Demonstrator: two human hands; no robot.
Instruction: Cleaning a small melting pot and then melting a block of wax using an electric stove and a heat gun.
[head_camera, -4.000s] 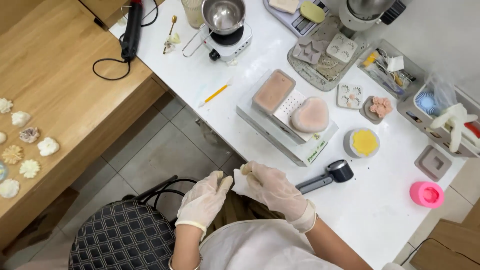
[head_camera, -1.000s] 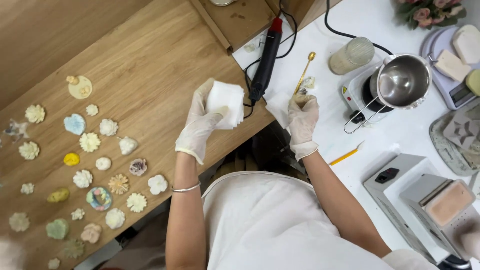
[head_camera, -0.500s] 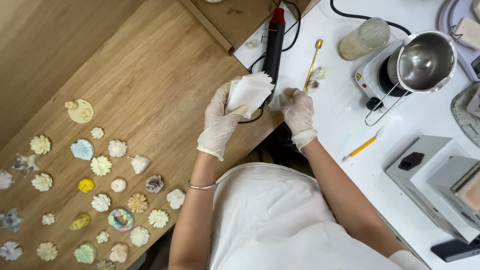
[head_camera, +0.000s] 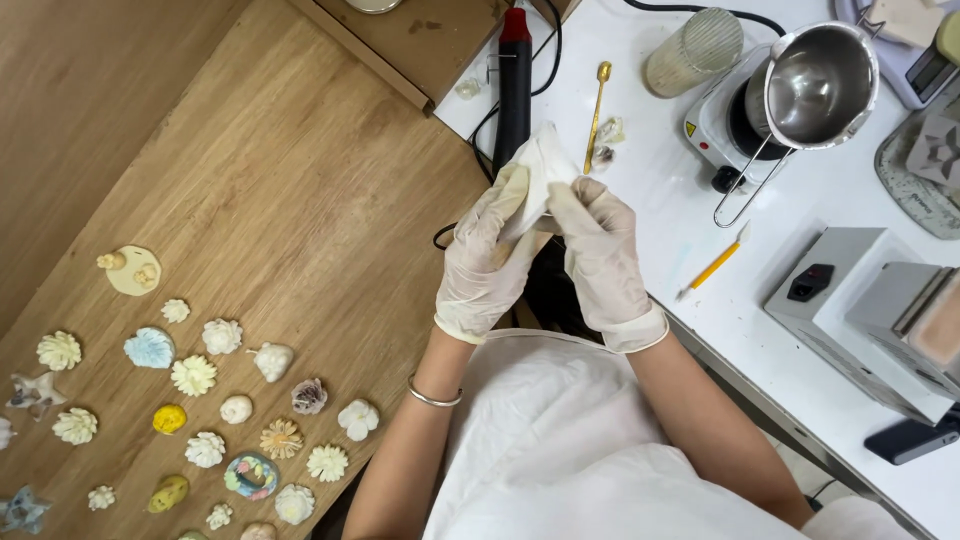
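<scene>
Both my gloved hands meet over the gap between the two tables, gripping one folded white tissue (head_camera: 541, 165). My left hand (head_camera: 487, 258) holds it from the left and below. My right hand (head_camera: 597, 256) pinches it from the right. Just behind the tissue lie a black heat gun with a red tip (head_camera: 513, 85) and a gold spoon (head_camera: 596, 108) on the white table (head_camera: 660, 210).
Several small moulded flower and shell pieces (head_camera: 190, 400) lie on the wooden table (head_camera: 250, 180) at left. On the white table stand a steel pot (head_camera: 815, 75) on a small hotplate, a ribbed glass (head_camera: 692, 50), a yellow pencil (head_camera: 712, 268) and a grey machine (head_camera: 860, 305).
My hands came together: the left brought the tissue stack in from the wooden table, and the right left the spoon area and now grips the same tissue. The view also shifted.
</scene>
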